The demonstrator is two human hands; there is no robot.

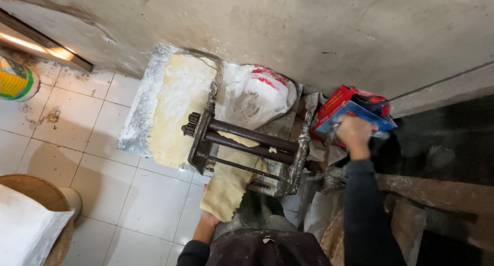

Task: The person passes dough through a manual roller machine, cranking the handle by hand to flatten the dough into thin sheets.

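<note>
Right hand (354, 134) grips the crank, left hand (210, 218) cups the dough sheet (229, 183) leaving the rollers (252, 141); steady cranking seems needed next.

A white plastic bag (257, 93) with red print sits against the wall (319, 24), a red and blue box (350, 111) beside it. A yellow-green tin (15, 81) stands on the white tiles (103, 183), far left

Dough sheet in a hand-cranked roller

The pale yellow dough sheet (226, 186) hangs limp below the dark metal roller (247, 142), its upper part passing between the bars; more floured dough lies flat on the board behind.
</note>
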